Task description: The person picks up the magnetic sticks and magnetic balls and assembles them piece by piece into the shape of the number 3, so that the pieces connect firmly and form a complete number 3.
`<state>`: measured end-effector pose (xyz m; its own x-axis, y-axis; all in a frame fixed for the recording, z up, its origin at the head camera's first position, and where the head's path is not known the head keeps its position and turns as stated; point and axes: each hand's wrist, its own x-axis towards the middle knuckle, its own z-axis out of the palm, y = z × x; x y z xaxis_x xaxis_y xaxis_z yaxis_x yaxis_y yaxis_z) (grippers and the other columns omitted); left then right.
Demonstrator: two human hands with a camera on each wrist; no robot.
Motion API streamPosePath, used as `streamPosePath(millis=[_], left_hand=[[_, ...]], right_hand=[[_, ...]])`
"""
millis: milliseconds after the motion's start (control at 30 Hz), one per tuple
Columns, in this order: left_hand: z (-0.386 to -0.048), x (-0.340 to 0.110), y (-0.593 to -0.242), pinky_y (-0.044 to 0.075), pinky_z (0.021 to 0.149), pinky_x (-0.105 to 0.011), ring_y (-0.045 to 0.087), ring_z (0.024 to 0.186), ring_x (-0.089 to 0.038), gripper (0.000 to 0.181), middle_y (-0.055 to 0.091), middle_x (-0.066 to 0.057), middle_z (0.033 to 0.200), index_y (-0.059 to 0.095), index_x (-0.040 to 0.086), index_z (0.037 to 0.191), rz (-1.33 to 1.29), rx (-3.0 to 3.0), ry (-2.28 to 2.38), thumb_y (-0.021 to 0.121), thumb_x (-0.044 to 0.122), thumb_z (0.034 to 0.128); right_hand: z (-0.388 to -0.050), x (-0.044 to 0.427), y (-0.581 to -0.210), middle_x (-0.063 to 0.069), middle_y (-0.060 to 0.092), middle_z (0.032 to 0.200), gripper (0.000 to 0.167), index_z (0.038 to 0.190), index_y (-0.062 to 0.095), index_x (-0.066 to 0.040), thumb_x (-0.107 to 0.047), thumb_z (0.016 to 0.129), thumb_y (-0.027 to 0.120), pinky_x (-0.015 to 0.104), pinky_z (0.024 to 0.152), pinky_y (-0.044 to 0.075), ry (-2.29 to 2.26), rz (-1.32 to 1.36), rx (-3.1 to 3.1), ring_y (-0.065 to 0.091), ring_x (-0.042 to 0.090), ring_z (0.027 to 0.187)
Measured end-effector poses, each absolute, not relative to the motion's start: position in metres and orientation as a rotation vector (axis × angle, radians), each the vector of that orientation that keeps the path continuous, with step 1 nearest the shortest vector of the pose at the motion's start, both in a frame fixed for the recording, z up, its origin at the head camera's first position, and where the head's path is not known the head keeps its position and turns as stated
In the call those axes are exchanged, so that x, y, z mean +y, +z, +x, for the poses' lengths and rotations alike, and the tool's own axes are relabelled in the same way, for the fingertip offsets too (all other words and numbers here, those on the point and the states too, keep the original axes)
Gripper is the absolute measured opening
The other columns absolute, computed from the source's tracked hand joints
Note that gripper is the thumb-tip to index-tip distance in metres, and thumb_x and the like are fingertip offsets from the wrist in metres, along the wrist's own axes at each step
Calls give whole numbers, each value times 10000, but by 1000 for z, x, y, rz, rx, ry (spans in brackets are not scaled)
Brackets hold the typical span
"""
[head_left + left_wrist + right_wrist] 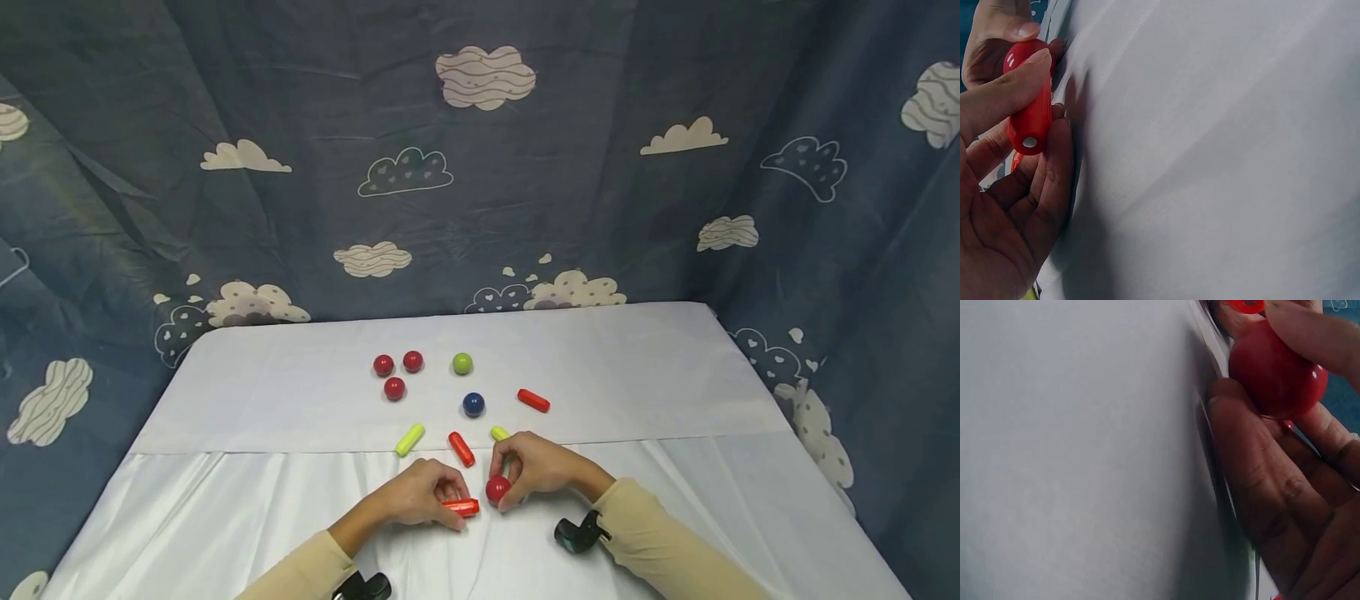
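In the head view my left hand (420, 493) pinches a short red rod (467, 507) between thumb and fingers. A small silvery dot marks the rod's end in the left wrist view, where the rod (1032, 122) points away from the palm. My right hand (542, 463) holds a glossy red ball (497, 489) by thumb and fingertips, just right of the rod. The right wrist view shows this ball (1275, 375) close up, with a red rod end above it. I cannot tell whether ball and rod touch.
Beyond the hands lie a red rod (461, 449), a yellow-green rod (409, 440) and another (499, 433) partly behind my right hand. Farther back are a blue ball (473, 405), a green ball (462, 363), a red rod (533, 401) and three red balls (394, 388) on the white cloth (637, 375).
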<state>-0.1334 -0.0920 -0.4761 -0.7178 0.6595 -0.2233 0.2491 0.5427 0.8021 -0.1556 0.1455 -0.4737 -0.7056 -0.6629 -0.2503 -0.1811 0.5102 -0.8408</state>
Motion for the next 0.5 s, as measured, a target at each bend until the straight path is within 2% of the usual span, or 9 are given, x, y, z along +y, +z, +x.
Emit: streamPosePath(millis=[500], left_hand=[[-135, -93, -478, 393, 566, -173, 473, 598, 6, 227, 585, 93, 699, 691, 112, 862, 742, 2268, 1069, 856, 142, 709]], right_hand=[[-154, 140, -479, -32, 603, 626, 314, 848, 624, -154, -93, 665, 872, 186, 498, 394, -1112, -721, 2183, 528, 45, 540]])
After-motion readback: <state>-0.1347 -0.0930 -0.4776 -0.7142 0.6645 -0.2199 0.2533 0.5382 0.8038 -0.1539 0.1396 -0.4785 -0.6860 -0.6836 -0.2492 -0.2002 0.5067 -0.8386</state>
